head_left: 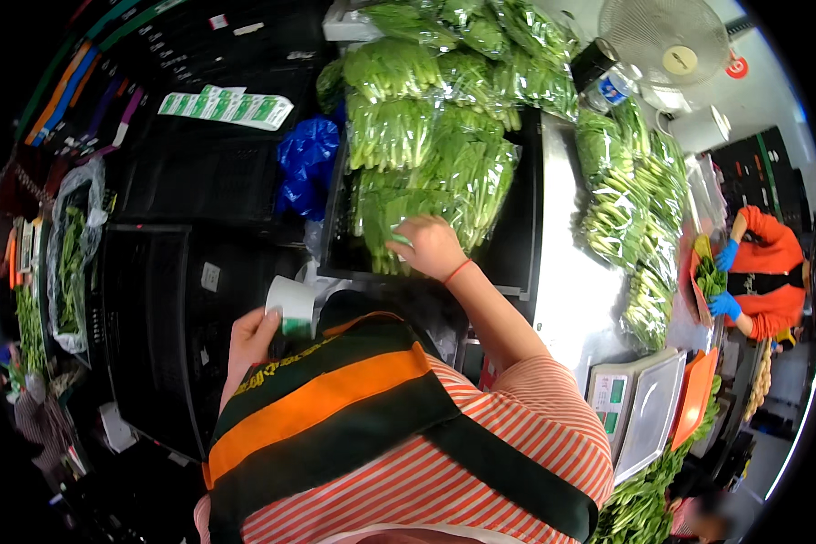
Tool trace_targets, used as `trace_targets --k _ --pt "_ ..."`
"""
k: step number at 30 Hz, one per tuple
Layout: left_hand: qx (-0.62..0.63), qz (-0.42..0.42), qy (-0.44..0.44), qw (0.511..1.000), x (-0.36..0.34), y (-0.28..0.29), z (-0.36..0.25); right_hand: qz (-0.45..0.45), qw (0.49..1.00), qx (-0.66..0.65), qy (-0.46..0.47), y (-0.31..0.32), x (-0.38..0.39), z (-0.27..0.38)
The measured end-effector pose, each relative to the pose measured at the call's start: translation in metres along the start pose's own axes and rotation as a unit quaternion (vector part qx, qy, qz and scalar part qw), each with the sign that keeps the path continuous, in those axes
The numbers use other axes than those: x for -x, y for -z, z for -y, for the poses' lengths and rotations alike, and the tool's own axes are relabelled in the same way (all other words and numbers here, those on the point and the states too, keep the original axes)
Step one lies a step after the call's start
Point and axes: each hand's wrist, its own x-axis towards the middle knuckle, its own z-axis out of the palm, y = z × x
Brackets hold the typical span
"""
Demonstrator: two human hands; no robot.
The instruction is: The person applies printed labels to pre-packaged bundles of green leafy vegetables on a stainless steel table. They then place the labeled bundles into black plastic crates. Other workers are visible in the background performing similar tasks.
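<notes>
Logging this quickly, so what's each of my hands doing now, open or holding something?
Left hand: closed, holding the roll.
Right hand: closed, apparently pinching a small label at the bagged greens.

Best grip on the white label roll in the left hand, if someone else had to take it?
Likely the far and right part of its curved outside, coming from above right. The left hand covers the left edge of the label roll, while that rounded side is bare. I'd stay off the green-printed labels at its near end.
</notes>
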Motion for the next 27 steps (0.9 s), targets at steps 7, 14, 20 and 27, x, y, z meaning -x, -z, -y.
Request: trace_targets --k 7,14,20,27 --pt "0.191 -0.074 -0.058 0.977 -0.034 -0.024 -0.019 0.002 0.907 -0.417 0.061 -0.007 -0.048 0.113" --pt "0.113 -0.114 -0.046 0.986 -0.025 -0.019 0.003 -0.031 0.931 -0.346 0.113 -0.023 -0.045 0.12" --pt "0.206 -0.112 0.023 0.972 -0.037 -0.016 0.013 -0.136 0.943 -0.142 0.27 -0.015 -0.042 0.117" --pt "0.234 -0.116 0.029 0.965 -0.042 -0.036 0.002 -0.119 0.911 -0.386 0.085 0.001 -0.039 0.081"
